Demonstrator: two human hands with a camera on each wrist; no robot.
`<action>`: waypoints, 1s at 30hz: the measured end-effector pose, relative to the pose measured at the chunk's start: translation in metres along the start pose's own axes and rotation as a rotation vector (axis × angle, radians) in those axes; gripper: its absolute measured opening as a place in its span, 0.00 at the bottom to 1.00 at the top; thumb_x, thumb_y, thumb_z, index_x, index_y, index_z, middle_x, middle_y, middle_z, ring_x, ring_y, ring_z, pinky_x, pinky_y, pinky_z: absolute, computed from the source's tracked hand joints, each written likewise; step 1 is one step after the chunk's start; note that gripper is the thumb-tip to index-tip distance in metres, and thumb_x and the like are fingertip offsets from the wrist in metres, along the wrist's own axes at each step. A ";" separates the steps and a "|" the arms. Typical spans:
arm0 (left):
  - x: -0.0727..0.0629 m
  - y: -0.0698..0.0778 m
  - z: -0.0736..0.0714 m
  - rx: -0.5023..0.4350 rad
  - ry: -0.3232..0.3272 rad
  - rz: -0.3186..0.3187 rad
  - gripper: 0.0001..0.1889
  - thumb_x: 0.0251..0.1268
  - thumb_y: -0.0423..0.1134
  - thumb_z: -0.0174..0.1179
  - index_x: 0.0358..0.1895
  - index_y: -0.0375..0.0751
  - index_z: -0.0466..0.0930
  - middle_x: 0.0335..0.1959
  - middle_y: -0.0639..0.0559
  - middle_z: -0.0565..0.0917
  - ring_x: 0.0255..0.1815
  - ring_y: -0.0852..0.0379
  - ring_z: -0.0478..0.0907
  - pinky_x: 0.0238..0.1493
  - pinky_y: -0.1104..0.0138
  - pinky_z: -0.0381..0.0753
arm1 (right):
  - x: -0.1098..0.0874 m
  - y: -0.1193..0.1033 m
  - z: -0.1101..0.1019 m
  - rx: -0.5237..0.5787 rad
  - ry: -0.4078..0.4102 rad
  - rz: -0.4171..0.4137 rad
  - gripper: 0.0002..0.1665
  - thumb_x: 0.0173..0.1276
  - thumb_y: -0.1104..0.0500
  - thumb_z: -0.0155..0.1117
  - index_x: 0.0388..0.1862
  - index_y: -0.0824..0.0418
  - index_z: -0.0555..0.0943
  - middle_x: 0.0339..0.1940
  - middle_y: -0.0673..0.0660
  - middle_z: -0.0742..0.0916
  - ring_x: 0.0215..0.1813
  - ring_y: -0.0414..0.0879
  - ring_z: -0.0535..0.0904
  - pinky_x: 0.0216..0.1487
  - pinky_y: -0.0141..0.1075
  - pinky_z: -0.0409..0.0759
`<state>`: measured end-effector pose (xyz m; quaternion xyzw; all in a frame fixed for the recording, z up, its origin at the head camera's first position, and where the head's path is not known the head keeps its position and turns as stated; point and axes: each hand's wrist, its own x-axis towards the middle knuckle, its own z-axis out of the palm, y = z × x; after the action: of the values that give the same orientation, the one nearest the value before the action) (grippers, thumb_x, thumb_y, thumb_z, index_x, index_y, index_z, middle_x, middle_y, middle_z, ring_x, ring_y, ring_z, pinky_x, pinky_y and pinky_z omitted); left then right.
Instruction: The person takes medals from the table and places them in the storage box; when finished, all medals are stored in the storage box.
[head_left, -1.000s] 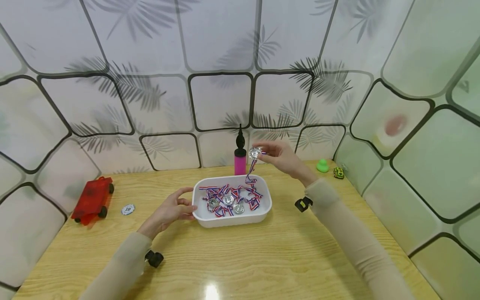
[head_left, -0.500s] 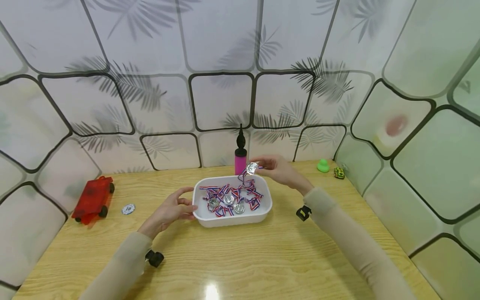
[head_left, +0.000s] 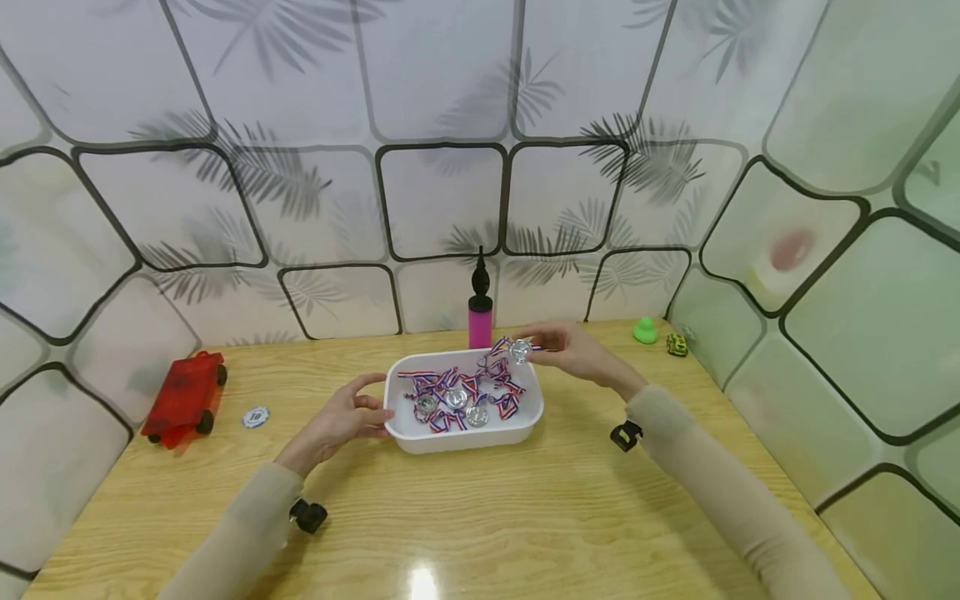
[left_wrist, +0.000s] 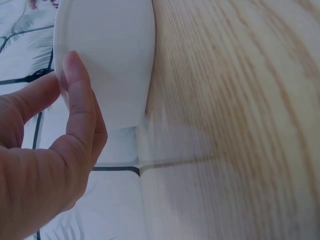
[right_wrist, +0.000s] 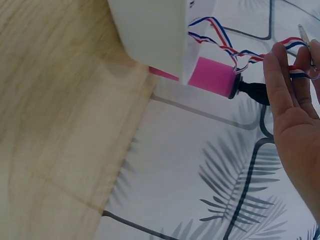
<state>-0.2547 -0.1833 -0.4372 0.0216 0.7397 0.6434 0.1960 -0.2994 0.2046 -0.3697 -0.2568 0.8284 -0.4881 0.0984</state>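
Note:
A white plastic tub (head_left: 463,444) stands on the wooden table. My left hand (head_left: 337,423) pinches its left rim; in the left wrist view the fingers (left_wrist: 80,107) lie against the outer wall. My right hand (head_left: 583,357) holds a silver medal (head_left: 520,351) by the tub's back right corner. From this medal a red, white and blue ribbon (right_wrist: 220,35) trails into the tub, and part of the ribbon runs among the fingers. Inside the tub lie more silver medals (head_left: 456,399) on tangled striped ribbons (head_left: 510,407).
Behind the tub stands a pink pump (head_left: 480,327) with a black nozzle. A red toy car (head_left: 184,398) and a round chip marked 10 (head_left: 256,417) lie at the left. Toward the back right are a green rubber duck (head_left: 645,331) and a small yellow-green toy car (head_left: 677,345).
My right hand has come down with the medal from above the tub's back edge to the back right corner, and its ribbon has sunk into the tub. The left hand has stayed put.

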 end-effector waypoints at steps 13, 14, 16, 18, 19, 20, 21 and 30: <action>-0.002 0.002 0.001 0.004 0.000 -0.008 0.39 0.64 0.27 0.62 0.76 0.41 0.52 0.41 0.44 0.73 0.33 0.53 0.81 0.45 0.57 0.88 | 0.016 0.028 0.023 -0.136 -0.095 0.101 0.22 0.67 0.57 0.66 0.61 0.56 0.80 0.39 0.54 0.86 0.42 0.44 0.80 0.48 0.35 0.80; -0.002 0.001 0.001 0.006 0.000 -0.007 0.39 0.64 0.27 0.62 0.76 0.41 0.52 0.41 0.44 0.73 0.33 0.53 0.82 0.44 0.57 0.88 | 0.018 0.029 0.024 -0.141 -0.096 0.098 0.23 0.67 0.57 0.66 0.61 0.56 0.80 0.39 0.54 0.86 0.43 0.44 0.80 0.48 0.35 0.81; -0.001 0.001 0.001 0.004 0.002 -0.006 0.39 0.64 0.27 0.62 0.76 0.41 0.52 0.40 0.44 0.73 0.33 0.53 0.82 0.44 0.58 0.88 | 0.022 0.027 0.027 -0.138 -0.106 0.096 0.23 0.68 0.57 0.66 0.61 0.57 0.80 0.45 0.56 0.86 0.46 0.44 0.81 0.50 0.36 0.81; -0.001 0.001 0.001 0.004 0.001 -0.004 0.39 0.64 0.27 0.62 0.76 0.41 0.52 0.40 0.44 0.73 0.33 0.54 0.81 0.44 0.58 0.88 | 0.027 0.029 0.029 -0.122 -0.115 0.102 0.23 0.68 0.58 0.65 0.62 0.56 0.80 0.46 0.57 0.87 0.47 0.46 0.82 0.52 0.36 0.82; -0.001 0.001 0.001 0.004 0.000 -0.005 0.39 0.64 0.27 0.62 0.76 0.41 0.52 0.40 0.44 0.73 0.33 0.54 0.81 0.44 0.58 0.88 | 0.029 0.029 0.030 -0.114 -0.120 0.107 0.23 0.69 0.58 0.65 0.62 0.56 0.79 0.47 0.57 0.87 0.48 0.47 0.83 0.52 0.37 0.83; -0.001 0.001 0.000 0.003 0.000 -0.005 0.39 0.64 0.27 0.62 0.76 0.41 0.52 0.41 0.44 0.73 0.33 0.54 0.81 0.44 0.58 0.88 | 0.032 0.029 0.032 -0.104 -0.126 0.117 0.23 0.69 0.58 0.65 0.62 0.56 0.79 0.48 0.58 0.86 0.49 0.48 0.83 0.52 0.37 0.84; -0.001 0.001 0.000 0.003 0.000 -0.006 0.39 0.64 0.27 0.62 0.76 0.41 0.52 0.41 0.44 0.73 0.33 0.54 0.81 0.44 0.58 0.88 | 0.035 0.030 0.033 -0.093 -0.135 0.124 0.22 0.69 0.58 0.64 0.62 0.56 0.79 0.50 0.58 0.86 0.50 0.49 0.83 0.52 0.38 0.84; -0.001 0.002 0.001 0.002 0.004 -0.011 0.39 0.64 0.27 0.62 0.75 0.41 0.53 0.41 0.43 0.73 0.33 0.53 0.82 0.44 0.58 0.88 | 0.059 0.031 0.044 -0.201 -0.229 0.143 0.20 0.72 0.59 0.60 0.62 0.51 0.80 0.53 0.57 0.83 0.34 0.45 0.79 0.37 0.40 0.84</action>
<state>-0.2536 -0.1822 -0.4355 0.0166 0.7410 0.6414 0.1979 -0.3411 0.1528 -0.4140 -0.2599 0.8724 -0.3623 0.2005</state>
